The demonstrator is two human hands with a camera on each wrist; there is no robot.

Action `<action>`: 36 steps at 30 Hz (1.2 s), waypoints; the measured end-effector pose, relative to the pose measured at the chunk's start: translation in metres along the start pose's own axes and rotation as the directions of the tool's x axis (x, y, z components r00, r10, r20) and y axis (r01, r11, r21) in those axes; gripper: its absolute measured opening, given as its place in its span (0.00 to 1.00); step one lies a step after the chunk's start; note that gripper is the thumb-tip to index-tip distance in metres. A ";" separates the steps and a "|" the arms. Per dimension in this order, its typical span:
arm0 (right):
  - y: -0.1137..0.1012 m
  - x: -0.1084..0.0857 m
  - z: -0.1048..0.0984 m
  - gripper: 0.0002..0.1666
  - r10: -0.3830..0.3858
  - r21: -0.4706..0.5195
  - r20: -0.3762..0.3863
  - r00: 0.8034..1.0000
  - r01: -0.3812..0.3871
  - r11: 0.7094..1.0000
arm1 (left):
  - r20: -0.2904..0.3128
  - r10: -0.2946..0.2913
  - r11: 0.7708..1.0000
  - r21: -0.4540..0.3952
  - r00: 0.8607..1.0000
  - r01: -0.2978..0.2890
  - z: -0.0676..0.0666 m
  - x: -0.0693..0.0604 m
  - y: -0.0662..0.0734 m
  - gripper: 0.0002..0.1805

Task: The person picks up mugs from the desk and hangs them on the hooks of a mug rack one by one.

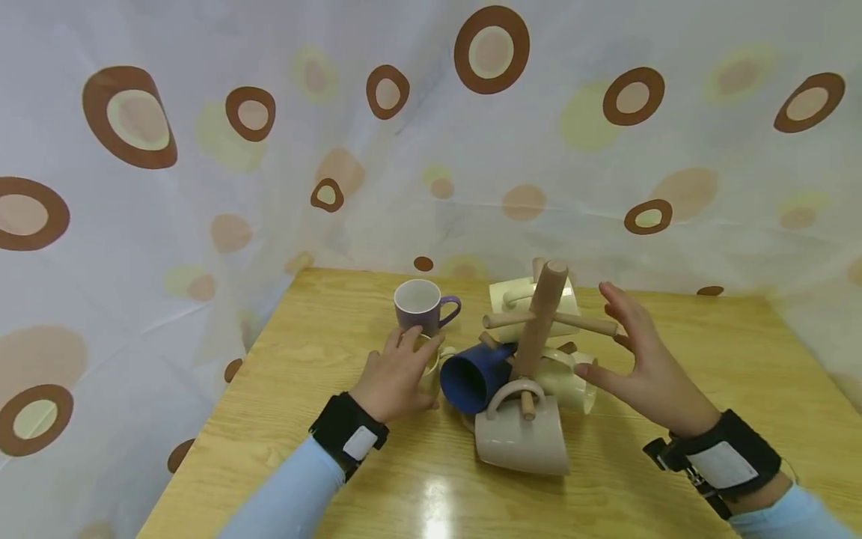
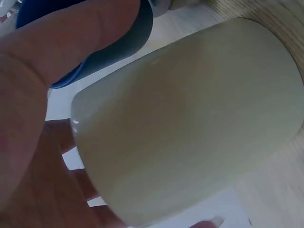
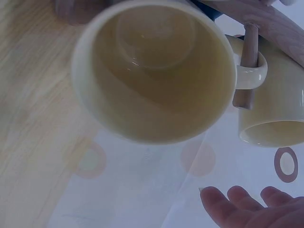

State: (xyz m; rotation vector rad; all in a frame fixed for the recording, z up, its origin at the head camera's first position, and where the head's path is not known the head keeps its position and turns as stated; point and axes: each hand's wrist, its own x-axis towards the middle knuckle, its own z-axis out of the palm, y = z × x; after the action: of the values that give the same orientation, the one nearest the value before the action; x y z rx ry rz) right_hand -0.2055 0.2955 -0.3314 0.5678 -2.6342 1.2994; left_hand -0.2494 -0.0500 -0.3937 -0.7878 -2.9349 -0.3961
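My left hand [image 1: 397,378] grips a cream mug [image 2: 190,118] near its rim, thumb on one side and fingers on the other. That mug is low, just left of a wooden mug tree [image 1: 547,296]. A blue mug [image 1: 471,378] hangs on the tree's left, a beige mug [image 1: 521,445] at the front, one cream mug [image 1: 567,388] at the lower right and another cream mug [image 1: 567,301] at the upper back. Beside the tree's right peg, my right hand [image 1: 646,367] is held with fingers spread and holds nothing.
A purple mug [image 1: 417,318] with a white inside stands upright on the wooden table [image 1: 323,352], behind my left hand. Pegs stick out from the tree, one [image 1: 586,323] toward my right hand. A patterned cloth [image 1: 431,150] hangs behind the table.
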 end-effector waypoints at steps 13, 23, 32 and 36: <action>0.013 -0.026 0.007 0.59 0.027 0.016 0.003 1.000 -0.027 0.999 | -0.051 -0.137 0.990 0.025 0.989 0.139 0.014 0.008 -0.022 0.37; 0.021 -0.032 -0.009 0.61 0.018 0.002 -0.073 0.997 -0.017 1.000 | -0.289 -0.240 0.914 -0.390 0.927 0.115 -0.018 -0.042 -0.040 0.39; 0.025 -0.044 -0.010 0.60 0.050 0.019 -0.109 0.993 -0.048 0.999 | -0.213 0.021 0.387 -0.899 0.977 -0.204 -0.074 -0.046 0.005 0.44; 0.029 -0.050 -0.005 0.59 0.075 0.041 -0.114 0.991 -0.071 0.997 | -0.241 0.090 0.243 -0.936 0.966 -0.256 -0.069 -0.028 0.029 0.46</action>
State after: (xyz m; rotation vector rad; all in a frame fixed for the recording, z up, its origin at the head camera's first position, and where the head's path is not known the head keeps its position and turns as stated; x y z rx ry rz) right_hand -0.1713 0.3289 -0.3640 0.3916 -2.5635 1.3610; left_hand -0.2098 -0.0575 -0.3246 -1.0411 -2.0787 -2.2457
